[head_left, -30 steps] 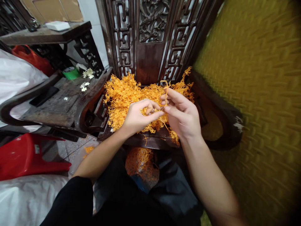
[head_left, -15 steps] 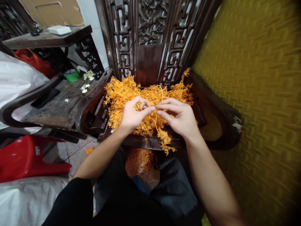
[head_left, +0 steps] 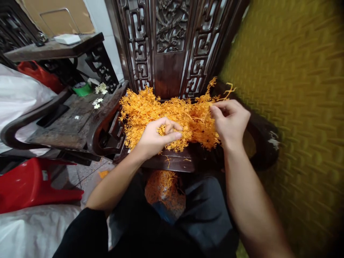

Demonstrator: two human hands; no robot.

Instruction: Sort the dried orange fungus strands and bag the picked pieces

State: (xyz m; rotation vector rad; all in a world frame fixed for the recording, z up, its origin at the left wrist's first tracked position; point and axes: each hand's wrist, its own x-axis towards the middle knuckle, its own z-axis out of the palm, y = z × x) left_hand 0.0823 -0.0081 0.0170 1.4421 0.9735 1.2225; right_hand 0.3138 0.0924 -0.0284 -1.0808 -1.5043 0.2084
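Note:
A heap of orange artificial sprigs (head_left: 150, 104), finely branched, covers the seat of a dark carved wooden chair (head_left: 169, 75). At the heap's right side, my right hand (head_left: 233, 120) pinches an orange sprig (head_left: 228, 91) between thumb and fingers. Its bare stem sticks out above the hand; where its other end lies among the heap is hard to make out. Over the front middle of the heap is my left hand (head_left: 156, 138), fingers curled and thumb pointing right. Small orange pieces (head_left: 161, 129) show inside its curl, partly hidden by the fingers.
On the left are a second wooden chair (head_left: 61, 134) with green tape (head_left: 82, 89) and pale florets (head_left: 100, 88), a red plastic stool (head_left: 34, 182) and white sacks (head_left: 40, 229). A bag of orange bits (head_left: 163, 186) sits between my knees. A yellow textured surface (head_left: 290, 89) borders the right.
My hands have parted. The right hand moved right and away from the left with the sprig, whose hanging end left the seat's front edge. The left hand shifted slightly right and down.

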